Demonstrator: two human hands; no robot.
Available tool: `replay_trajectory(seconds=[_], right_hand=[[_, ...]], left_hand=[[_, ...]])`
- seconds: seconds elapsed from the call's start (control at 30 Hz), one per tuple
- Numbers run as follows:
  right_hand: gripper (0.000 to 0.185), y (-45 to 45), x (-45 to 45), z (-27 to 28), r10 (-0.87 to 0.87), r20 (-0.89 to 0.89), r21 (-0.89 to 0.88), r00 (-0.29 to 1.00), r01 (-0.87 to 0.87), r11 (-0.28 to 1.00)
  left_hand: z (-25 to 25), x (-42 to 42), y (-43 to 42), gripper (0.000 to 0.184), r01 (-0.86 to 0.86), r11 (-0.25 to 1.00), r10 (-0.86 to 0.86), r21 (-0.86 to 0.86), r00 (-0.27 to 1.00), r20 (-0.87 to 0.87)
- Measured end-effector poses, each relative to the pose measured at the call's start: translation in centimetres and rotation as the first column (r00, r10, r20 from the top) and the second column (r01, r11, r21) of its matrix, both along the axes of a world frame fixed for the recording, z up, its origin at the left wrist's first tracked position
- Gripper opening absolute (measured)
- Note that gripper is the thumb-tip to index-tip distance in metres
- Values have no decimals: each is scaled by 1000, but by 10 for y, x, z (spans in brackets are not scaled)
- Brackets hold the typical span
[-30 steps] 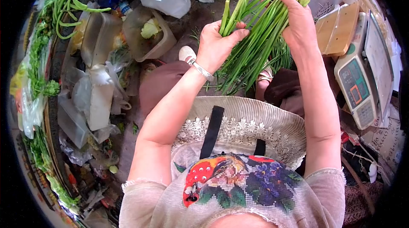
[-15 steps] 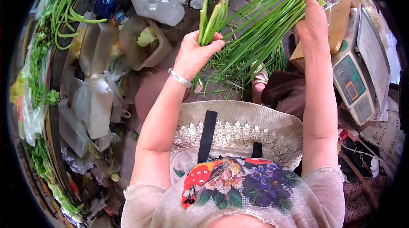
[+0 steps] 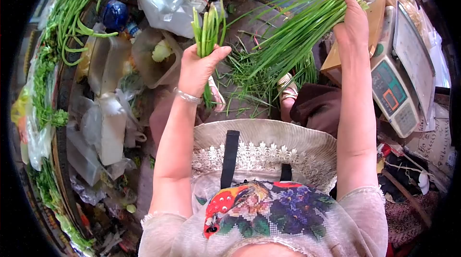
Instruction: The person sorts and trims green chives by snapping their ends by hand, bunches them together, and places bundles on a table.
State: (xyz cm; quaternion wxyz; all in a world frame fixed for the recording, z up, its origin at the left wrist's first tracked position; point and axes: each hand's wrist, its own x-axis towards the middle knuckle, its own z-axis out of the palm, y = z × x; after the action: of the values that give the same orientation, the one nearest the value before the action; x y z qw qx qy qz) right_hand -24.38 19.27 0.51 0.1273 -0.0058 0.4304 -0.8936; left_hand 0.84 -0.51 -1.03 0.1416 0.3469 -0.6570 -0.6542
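The left hand [image 3: 198, 68] is closed around a small bunch of green stems [image 3: 206, 31], gripped low, its long axis running nearly straight away from the body; the cut ends point forward past the fingers, and a thin tail hangs out below the palm. The right hand [image 3: 353, 21], reaching farther forward, grasps a large bunch of long greens [image 3: 297, 33] near the cut ends, which jut out just beyond the thumb on its right. From there the bunch slants leftward and back toward the body, fanning into loose tips that end in the space between the hands, apart from the left one. Below and between the hands, loose greens [image 3: 242, 67] litter the floor [image 3: 145, 180]. The left hand has a plastic tub [image 3: 165, 73] near its outer side, its rim close to the wrist. The right forearm has a brown box [image 3: 331, 61] beneath it and a scale [image 3: 391, 89] near its right side, leaving little room there; the wider opening lies between the two hands.
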Motion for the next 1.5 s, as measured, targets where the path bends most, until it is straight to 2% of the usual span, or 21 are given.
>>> replay_trajectory(seconds=[0.1,0.13,0.17,0.23,0.3,0.33,0.43,0.5,0.67,0.8,0.87,0.9,0.97,1.0,1.17,1.23,1.27,1.3,1.33,1.37,1.5], right_hand=[[31,-11,9,-5,16,-36,43,999,-15,999],[32,-14,11,-6,102,-22,24,995,-101,995],[32,-17,15,-6,108,-19,22,994,-108,994],[16,-28,35,4,98,-5,71,995,-97,993],[17,-35,39,1,109,38,58,993,-112,992],[17,-38,44,1,141,23,47,990,-142,989],[17,-44,54,1,178,-1,52,984,-178,983],[18,-46,57,0,213,51,53,976,-216,975],[18,-48,65,0,227,34,47,973,-229,972],[19,-46,66,1,235,14,50,972,-236,970],[20,-47,69,4,237,6,64,972,-237,970],[20,-47,69,3,236,8,65,972,-236,970],[19,-48,69,1,233,5,50,972,-233,971],[19,-49,70,2,233,6,51,972,-233,971],[20,-46,63,1,235,7,76,972,-235,969],[20,-44,59,0,216,-25,120,976,-212,970],[21,-42,58,1,274,-35,152,961,-266,952],[22,-40,57,2,332,-43,185,942,-319,929],[23,-39,57,8,332,-68,257,941,-305,917],[23,-39,57,11,329,-73,252,941,-302,920],[19,-37,52,6,417,-157,344,895,-346,873]], left_hand=[[5,-9,10,19,63,997,-57,46,992,-114],[9,-12,14,20,113,993,-108,37,988,-110],[10,-14,16,21,161,987,-157,28,982,-107],[7,-17,21,14,200,977,-193,72,977,-89],[-7,-22,24,16,200,979,-202,-25,965,-167],[-9,-22,22,19,224,975,-224,-18,970,-92],[-13,-27,26,21,140,988,-145,-61,984,-101],[-13,-27,25,22,147,988,-151,-45,985,-89],[-12,-29,26,22,142,988,-144,-58,989,-41],[-11,-29,30,18,116,987,-126,-112,988,-89],[-5,-26,29,10,79,994,-73,77,993,-89],[-5,-25,28,10,80,994,-73,78,993,-88],[-5,-25,25,5,34,950,16,309,987,-159],[-5,-26,23,5,34,934,33,357,983,-178],[-5,-20,13,5,26,902,60,432,981,-184],[-3,-18,13,7,36,930,6,366,993,-114],[0,-16,14,11,33,961,-12,276,997,-80],[3,-15,15,11,36,961,-14,273,996,-83],[6,-13,15,13,68,971,-61,229,997,-39],[9,-12,14,15,103,978,-106,183,994,8],[15,-7,14,21,185,914,-159,361,982,-101]])
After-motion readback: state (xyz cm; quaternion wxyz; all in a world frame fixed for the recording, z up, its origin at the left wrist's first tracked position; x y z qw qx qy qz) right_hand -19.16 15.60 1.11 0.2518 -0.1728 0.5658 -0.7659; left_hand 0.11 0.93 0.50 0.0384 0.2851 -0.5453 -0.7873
